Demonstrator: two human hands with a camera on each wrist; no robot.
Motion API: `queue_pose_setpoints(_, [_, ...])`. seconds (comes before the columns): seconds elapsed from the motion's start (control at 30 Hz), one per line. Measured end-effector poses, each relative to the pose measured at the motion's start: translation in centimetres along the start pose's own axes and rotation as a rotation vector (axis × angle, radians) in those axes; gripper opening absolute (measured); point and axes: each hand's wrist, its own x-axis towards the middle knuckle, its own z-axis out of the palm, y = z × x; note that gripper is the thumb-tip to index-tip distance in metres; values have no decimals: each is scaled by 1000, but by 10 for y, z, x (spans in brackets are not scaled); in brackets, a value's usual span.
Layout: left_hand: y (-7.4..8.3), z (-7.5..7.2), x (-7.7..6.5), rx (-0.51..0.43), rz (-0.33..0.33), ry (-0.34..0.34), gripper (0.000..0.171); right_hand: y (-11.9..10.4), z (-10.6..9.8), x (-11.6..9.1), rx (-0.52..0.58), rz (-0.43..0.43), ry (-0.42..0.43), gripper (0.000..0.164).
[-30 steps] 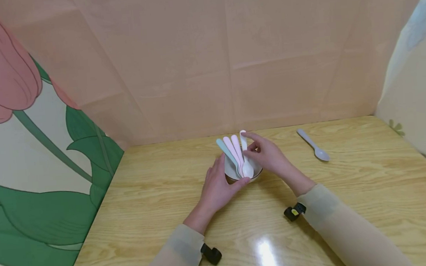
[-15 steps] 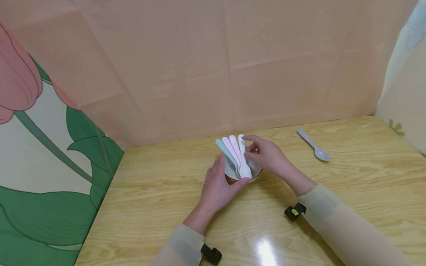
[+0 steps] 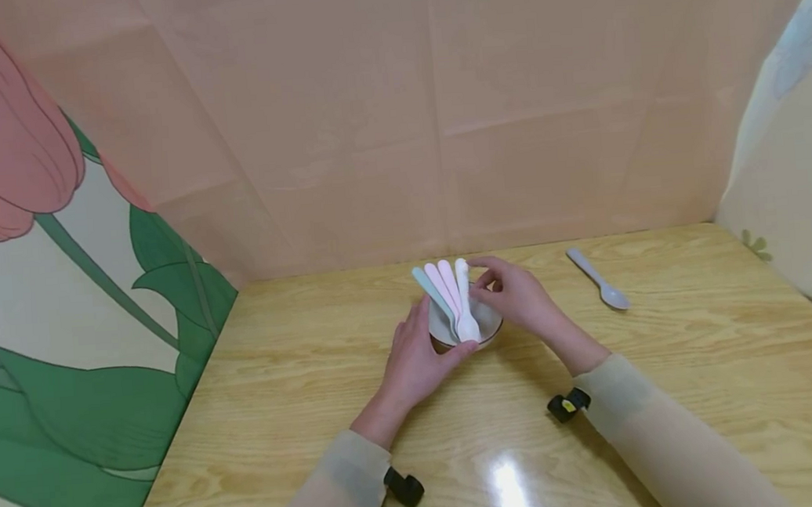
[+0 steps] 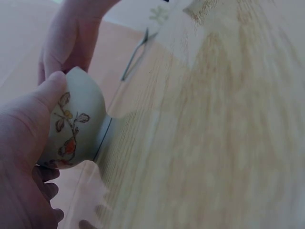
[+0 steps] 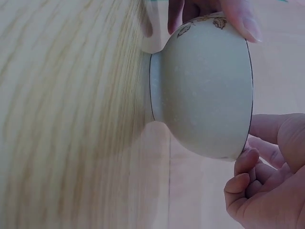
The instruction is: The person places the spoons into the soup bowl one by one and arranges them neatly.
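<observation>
A white bowl point(image 5: 209, 90) with a dark rim and a painted flower sprig stands upright on the table. My left hand point(image 3: 413, 359) grips its left side, thumb over the near rim, as the left wrist view also shows. Several spoons lean in the bowl, handles up and fanned: a light-blue spoon point(image 3: 429, 287), two pink spoons point(image 3: 446, 274) and a white spoon point(image 3: 465, 312) at the right end, its bowl facing up. My right hand point(image 3: 518, 297) is at the bowl's right rim, fingers loosely bent, index fingertip right beside the white handle, nothing pinched.
A lavender-grey spoon point(image 3: 599, 279) lies on the wooden table point(image 3: 697, 374) to the right, towards the back. Behind the table rises a pinkish cloth backdrop point(image 3: 383, 129). A panel with a painted tulip point(image 3: 1, 125) borders the left side.
The white spoon has gone lower and settled beside the pink ones. My right hand has let go of it and shifted slightly right. The left hand keeps its grip on the bowl.
</observation>
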Motion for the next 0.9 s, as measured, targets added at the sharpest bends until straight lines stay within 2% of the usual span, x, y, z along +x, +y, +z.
queue_pose_setpoints(0.33, [4,0,0,13,-21,-1,109,7,-19,-3,-23,25,23,54])
queue_pose_setpoints(0.9, [2,5,4,22,-19,5,109,29,-66,-12,-104,30,58,63])
